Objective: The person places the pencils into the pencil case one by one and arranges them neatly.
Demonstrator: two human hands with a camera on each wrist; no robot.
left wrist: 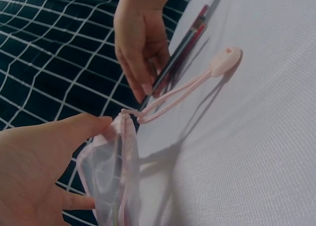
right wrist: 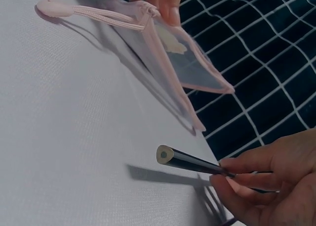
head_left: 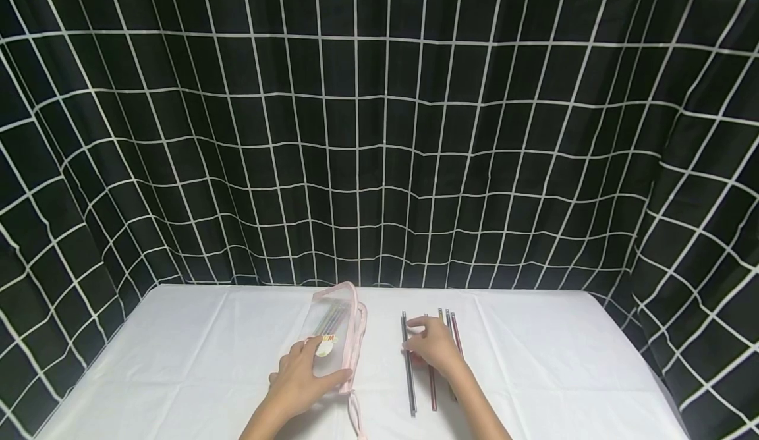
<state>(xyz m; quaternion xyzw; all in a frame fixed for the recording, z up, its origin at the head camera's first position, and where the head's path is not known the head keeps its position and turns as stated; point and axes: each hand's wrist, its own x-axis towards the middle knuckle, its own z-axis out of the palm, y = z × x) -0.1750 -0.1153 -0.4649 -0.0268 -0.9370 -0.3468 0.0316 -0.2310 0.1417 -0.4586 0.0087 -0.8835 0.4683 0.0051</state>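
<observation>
My left hand holds a clear mesh zip pouch with pink trim, its thumb at the trimmed edge and its fingers spread over the side. Several pencils lie inside, beside a yellow-and-white printed patch. In the right wrist view, the pouch gapes along its pink edge. My right hand pinches a dark pencil between thumb and fingers. The right wrist view shows that pencil's flat, unsharpened end angled over the cloth. Under and beside this hand lie more pencils, including a red one.
A white cloth covers the table. A pink cord loop with a plastic tab trails from the pouch's near corner. Right of my right hand, several pencils lie side by side. A black curtain with white grid lines hangs behind.
</observation>
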